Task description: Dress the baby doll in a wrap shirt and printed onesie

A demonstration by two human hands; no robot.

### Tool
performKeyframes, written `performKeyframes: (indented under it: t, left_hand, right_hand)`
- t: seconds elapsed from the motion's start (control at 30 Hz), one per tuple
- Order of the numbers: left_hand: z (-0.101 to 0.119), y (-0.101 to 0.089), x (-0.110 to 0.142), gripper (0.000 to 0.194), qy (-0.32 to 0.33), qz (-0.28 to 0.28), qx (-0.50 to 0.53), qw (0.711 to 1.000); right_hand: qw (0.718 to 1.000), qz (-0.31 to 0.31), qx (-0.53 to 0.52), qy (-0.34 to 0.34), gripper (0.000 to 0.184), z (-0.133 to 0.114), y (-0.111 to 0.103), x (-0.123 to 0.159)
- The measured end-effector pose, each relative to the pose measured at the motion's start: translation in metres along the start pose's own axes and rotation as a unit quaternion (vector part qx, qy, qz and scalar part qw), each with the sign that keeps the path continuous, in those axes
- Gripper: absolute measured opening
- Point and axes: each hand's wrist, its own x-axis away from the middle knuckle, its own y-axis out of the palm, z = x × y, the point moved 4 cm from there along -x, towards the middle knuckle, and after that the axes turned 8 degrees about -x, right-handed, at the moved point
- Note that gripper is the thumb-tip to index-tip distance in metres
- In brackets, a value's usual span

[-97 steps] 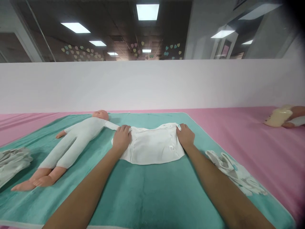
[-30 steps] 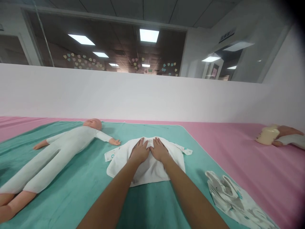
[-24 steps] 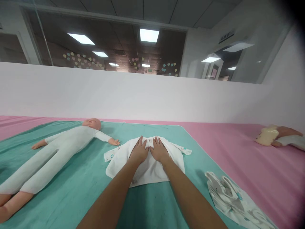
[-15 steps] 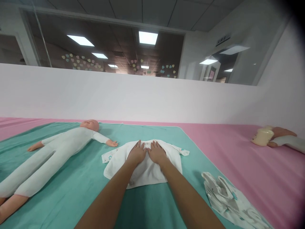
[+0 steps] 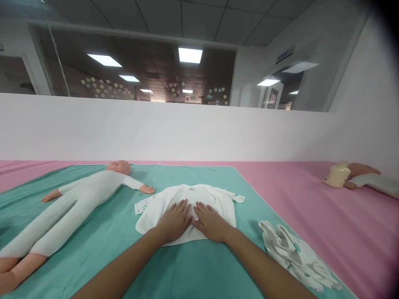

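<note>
A white baby shirt [image 5: 193, 197] lies spread on the green cloth [image 5: 174, 274], its patterned sleeves sticking out at both sides and a small label at the neckline. My left hand [image 5: 175, 221] rests flat on the left half of the shirt, fingers stretched out. On the right half lies my right hand [image 5: 212, 221], also flat with its fingers extended. The two hands are close together, thumbs nearly meeting. Fabric beneath the palms is hidden.
To the left a baby doll [image 5: 96, 191] in a white bodysuit lies on its back. Crumpled white patterned baby clothes [image 5: 293, 253] lie at the right. A cream bottle [image 5: 337, 176] and another doll [image 5: 374, 181] are on the pink sheet [image 5: 311, 199] by the wall.
Both hands have slid down the shirt from the neckline toward me, uncovering its upper part. The shirt looks flatter near the collar. The view has shifted slightly.
</note>
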Motion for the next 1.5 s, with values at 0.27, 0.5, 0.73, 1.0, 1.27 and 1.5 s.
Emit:
performKeyframes:
  t: [0.27,0.5,0.73,1.0,1.27,1.5]
  left_hand:
    - [0.021,-0.028,0.011,0.050,0.079,-0.017,0.093,0.992]
    - [0.054,-0.039,0.017,0.063,0.144,-0.029,0.115,0.982]
    - [0.064,-0.028,0.012,0.050,0.085,-0.021,0.099,0.991]
    - [0.071,-0.033,0.008,0.031,0.074,0.009,0.024,0.997]
    - [0.074,-0.047,0.014,0.030,0.116,0.048,0.070,0.990]
    - [0.077,-0.046,0.015,0.035,0.142,0.044,0.080,0.986]
  right_hand:
    - [0.970,0.099,0.077,0.207,0.062,0.046,-0.056,0.032]
    - [0.932,0.074,-0.019,0.355,0.055,0.084,-0.062,0.043]
    - [0.922,0.144,-0.049,0.356,0.053,0.085,-0.070,0.040]
    - [0.905,0.154,-0.069,0.391,0.055,0.102,-0.077,0.044]
    - [0.916,0.107,-0.030,0.387,0.052,0.112,-0.067,0.045]
    - [0.889,0.237,-0.164,0.356,0.042,0.123,-0.069,0.042]
